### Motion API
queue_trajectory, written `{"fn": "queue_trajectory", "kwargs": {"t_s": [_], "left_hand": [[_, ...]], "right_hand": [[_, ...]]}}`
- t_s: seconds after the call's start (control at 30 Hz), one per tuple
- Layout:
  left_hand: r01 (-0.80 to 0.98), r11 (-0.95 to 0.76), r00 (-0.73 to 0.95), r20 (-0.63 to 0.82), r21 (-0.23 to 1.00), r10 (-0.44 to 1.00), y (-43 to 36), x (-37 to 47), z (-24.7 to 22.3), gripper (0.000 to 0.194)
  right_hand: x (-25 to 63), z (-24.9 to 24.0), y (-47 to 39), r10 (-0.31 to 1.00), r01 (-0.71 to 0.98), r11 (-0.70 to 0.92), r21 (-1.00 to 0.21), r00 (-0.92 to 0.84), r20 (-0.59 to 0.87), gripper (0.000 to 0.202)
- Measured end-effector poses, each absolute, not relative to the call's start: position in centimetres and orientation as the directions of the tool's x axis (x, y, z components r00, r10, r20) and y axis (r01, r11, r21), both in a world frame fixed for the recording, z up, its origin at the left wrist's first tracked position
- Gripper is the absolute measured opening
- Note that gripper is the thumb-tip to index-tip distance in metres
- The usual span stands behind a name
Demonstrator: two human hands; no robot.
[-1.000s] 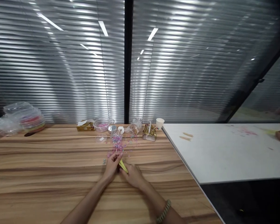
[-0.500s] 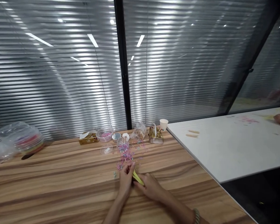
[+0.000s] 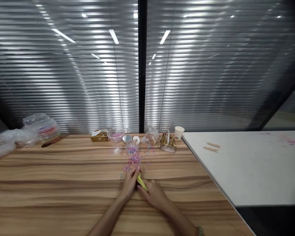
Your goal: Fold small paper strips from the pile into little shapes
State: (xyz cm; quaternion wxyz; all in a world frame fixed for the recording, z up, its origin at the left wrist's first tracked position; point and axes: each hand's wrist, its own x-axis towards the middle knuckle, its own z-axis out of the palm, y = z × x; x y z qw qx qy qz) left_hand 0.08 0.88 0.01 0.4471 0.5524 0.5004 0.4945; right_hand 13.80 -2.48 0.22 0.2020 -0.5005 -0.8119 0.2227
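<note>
Yellow strip (image 3: 141, 182) btwn both hands, mid-table

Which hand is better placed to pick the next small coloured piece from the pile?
Probably the left hand: its fingertips lie nearest the scattered pink and purple small pieces, while the right hand holds the yellow stick-shaped tool.

Wooden table (image 3: 64, 183) with streaked grain, filling the lower left and centre of the frame. At its far edge, centre: gold box (image 3: 99, 137), clear bowl (image 3: 116, 135) with pink bits, small round tin (image 3: 126, 138), crumpled clear bag (image 3: 150, 136), gold foil packet (image 3: 168, 144), white paper cup (image 3: 179, 132). Below these, scattered pastel beads (image 3: 134, 159). Far left: clear plastic bags (image 3: 43, 127). Abutting on the right: white table (image 3: 250, 170) bearing two tan sticks (image 3: 210, 147).
</note>
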Motion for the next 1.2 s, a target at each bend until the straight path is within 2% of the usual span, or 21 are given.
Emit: {"fn": "queue_trajectory", "kwargs": {"t_s": [0.2, 0.37, 0.57, 0.67, 0.77, 0.9, 1.0, 1.2], "left_hand": [[0.199, -0.177, 0.088, 0.162, 0.964, 0.983, 0.6, 0.2, 0.5, 0.036], [0.222, -0.167, 0.024, 0.166, 0.961, 0.986, 0.3, 0.1, 0.7, 0.037], [0.092, -0.148, -0.027, 0.151, 0.985, 0.988, 0.4, -0.4, -0.7, 0.032], [0.015, -0.119, 0.029, 0.119, 0.993, 0.992, 0.4, -0.7, -1.1, 0.041], [0.016, -0.084, 0.086, 0.083, 0.996, 0.993, 0.2, -0.9, -0.8, 0.046], [0.082, -0.08, 0.117, 0.07, 0.993, 0.991, -0.4, -0.8, -0.2, 0.048], [0.144, -0.118, 0.196, 0.088, 0.983, 0.977, -1.3, -0.6, -0.2, 0.028], [0.297, -0.252, 0.278, 0.169, 0.921, 0.946, -3.2, 0.0, 0.1, 0.028]], "right_hand": [[13.8, 0.3, -2.6, 0.902, 0.76, 0.407, -0.506, -0.421, 0.094, 0.03], [13.8, 0.4, -2.7, 0.896, 0.759, 0.421, -0.497, -0.435, 0.094, 0.032], [13.9, 0.0, -2.6, 0.892, 0.754, 0.429, -0.496, -0.44, 0.103, 0.036], [14.0, -0.2, -2.4, 0.904, 0.746, 0.396, -0.535, -0.42, 0.083, 0.036], [14.2, -0.5, -2.4, 0.915, 0.748, 0.373, -0.549, -0.393, 0.087, 0.038], [14.5, -1.3, -2.8, 0.908, 0.777, 0.414, -0.475, -0.39, 0.154, 0.035], [14.5, -1.8, -3.0, 0.882, 0.784, 0.47, -0.404, -0.408, 0.235, 0.032], [14.2, -1.9, -3.1, 0.83, 0.784, 0.543, -0.302, -0.446, 0.334, 0.031]]}}
